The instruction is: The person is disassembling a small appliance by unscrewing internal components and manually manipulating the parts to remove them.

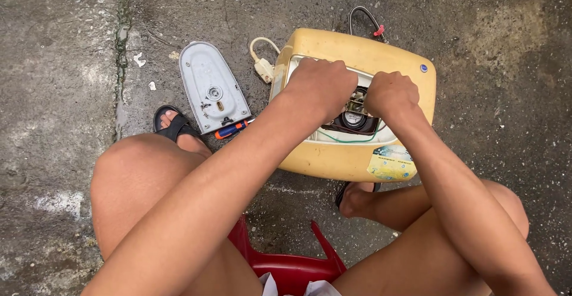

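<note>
A red stool (286,260) is seen nearest, its edge showing between the knees. Two sandalled feet are counted on the wet concrete floor (53,93): one (176,126) at left, one (357,196) just under the yellow casing (357,51).

The casing lies on the floor with its opened side up. Both fists are sunk into its opening: the left hand (322,84) is curled shut on the inner rim or a part there, and the right hand (390,93) is closed on a part beside the round black component (354,120); what exactly is pinched cannot be told.

A slip is judged possible, since the floor looks wet and the casing is braced by nothing. The single green wire (351,140) could be snagged or torn by a hard pull, and knuckles could be scraped on the opening's edge.

Farther left, one grey cover plate (213,87) lies apart, one orange-and-blue screwdriver (231,129) touching its near end. One pale plug (264,66) and one black cord loop (364,17) are counted beyond.
</note>
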